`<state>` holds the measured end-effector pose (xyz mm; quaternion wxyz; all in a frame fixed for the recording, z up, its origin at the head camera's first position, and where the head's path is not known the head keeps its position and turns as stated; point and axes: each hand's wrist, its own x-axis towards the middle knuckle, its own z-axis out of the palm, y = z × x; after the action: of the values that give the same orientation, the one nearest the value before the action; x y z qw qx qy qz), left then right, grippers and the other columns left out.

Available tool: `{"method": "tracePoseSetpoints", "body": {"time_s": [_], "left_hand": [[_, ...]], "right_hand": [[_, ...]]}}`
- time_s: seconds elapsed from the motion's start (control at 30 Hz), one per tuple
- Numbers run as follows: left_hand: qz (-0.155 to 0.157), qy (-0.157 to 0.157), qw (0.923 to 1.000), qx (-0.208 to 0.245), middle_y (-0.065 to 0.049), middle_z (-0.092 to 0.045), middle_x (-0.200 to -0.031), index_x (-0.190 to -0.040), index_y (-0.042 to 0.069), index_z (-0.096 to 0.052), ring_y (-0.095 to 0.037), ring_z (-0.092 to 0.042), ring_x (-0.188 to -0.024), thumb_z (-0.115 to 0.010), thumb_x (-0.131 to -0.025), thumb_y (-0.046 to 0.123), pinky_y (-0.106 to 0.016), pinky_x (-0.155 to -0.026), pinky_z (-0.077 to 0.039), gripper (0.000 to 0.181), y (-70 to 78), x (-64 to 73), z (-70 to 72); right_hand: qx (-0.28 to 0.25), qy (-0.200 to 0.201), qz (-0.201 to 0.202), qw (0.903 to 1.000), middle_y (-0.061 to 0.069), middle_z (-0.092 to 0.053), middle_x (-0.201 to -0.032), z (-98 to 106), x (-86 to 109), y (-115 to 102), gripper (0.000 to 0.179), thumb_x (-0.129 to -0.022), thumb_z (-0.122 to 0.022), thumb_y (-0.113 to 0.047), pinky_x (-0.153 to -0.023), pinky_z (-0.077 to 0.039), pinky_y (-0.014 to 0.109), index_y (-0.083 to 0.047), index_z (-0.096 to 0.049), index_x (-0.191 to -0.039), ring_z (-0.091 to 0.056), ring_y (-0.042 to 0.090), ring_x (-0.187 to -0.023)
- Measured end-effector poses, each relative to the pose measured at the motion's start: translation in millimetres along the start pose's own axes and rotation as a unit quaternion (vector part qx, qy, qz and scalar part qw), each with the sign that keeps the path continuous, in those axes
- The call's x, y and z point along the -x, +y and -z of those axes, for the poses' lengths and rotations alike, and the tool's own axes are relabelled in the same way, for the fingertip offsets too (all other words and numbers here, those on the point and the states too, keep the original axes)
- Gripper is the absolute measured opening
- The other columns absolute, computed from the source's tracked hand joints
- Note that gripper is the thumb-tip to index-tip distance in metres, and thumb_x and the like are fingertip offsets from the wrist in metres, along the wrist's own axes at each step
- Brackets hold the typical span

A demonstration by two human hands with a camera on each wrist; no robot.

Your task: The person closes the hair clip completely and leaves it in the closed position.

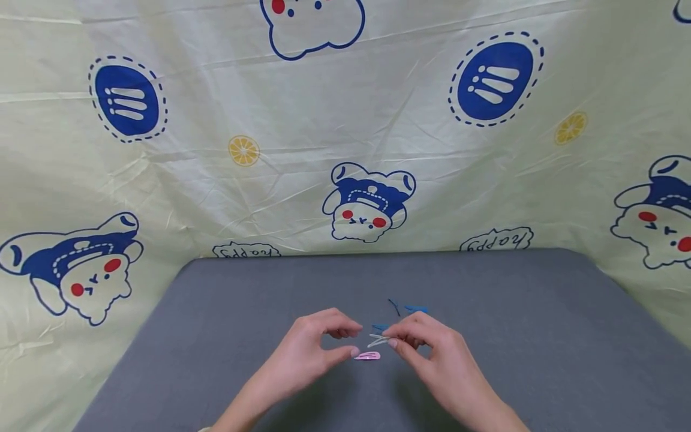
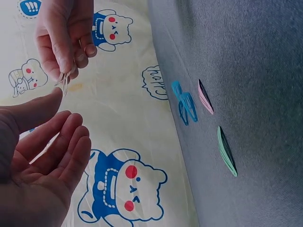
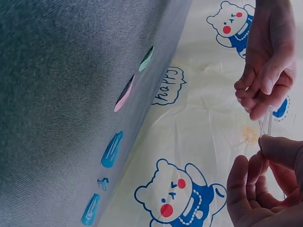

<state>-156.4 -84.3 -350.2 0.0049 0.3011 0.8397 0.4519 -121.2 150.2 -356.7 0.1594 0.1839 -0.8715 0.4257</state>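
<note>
My right hand (image 1: 439,354) pinches a pale, whitish snap hair clip (image 1: 376,341) between thumb and fingertips. The clip's two arms stand apart and point toward my left hand (image 1: 308,345). That hand is held just left of the clip, thumb and fingers spread with a gap between them and nothing gripped. In the right wrist view the clip (image 3: 266,124) rises from the right thumb and fingertips. A pink hair clip (image 1: 368,356) lies on the grey table below the hands. A blue clip (image 1: 380,328) shows behind the held one, partly covered.
Farther back on the grey table (image 1: 243,300) lie another blue clip (image 1: 415,309) and a thin dark piece (image 1: 394,307). The wrist views also show a green clip (image 2: 227,151) and a small blue piece (image 3: 102,183). A printed cloth (image 1: 302,120) hangs behind the table.
</note>
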Motion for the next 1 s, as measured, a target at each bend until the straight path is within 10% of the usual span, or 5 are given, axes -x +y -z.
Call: {"method": "tracePoseSetpoints", "body": {"time_s": [0.77, 1.0], "left_hand": [[-0.074, 0.027, 0.9963, 0.035, 0.012, -0.067, -0.091, -0.095, 0.017, -0.076, -0.005, -0.063, -0.086, -0.075, -0.087, 0.011, -0.03, -0.079, -0.054, 0.01, -0.3, 3.1, -14.9], [-0.078, 0.051, 0.9943, 0.053, 0.009, -0.069, -0.088, -0.092, 0.017, -0.077, -0.007, -0.061, -0.082, -0.074, -0.088, 0.007, -0.028, -0.074, -0.051, 0.011, 0.0, 2.0, -16.5]], "right_hand": [[-0.014, -0.023, 0.007, 0.9996, -0.021, -0.059, -0.092, -7, 5.0, -5, 0.024, -0.089, -0.073, -0.017, -0.062, -0.049, 0.024, -0.039, -0.071, -0.098, -0.054, 0.005, -0.076], [-0.09, -0.002, 0.008, 0.9959, -0.015, -0.066, -0.094, -8, 4.9, 0, 0.018, -0.088, -0.074, -0.019, -0.067, -0.052, 0.027, -0.033, -0.074, -0.099, -0.059, 0.009, -0.081]]}}
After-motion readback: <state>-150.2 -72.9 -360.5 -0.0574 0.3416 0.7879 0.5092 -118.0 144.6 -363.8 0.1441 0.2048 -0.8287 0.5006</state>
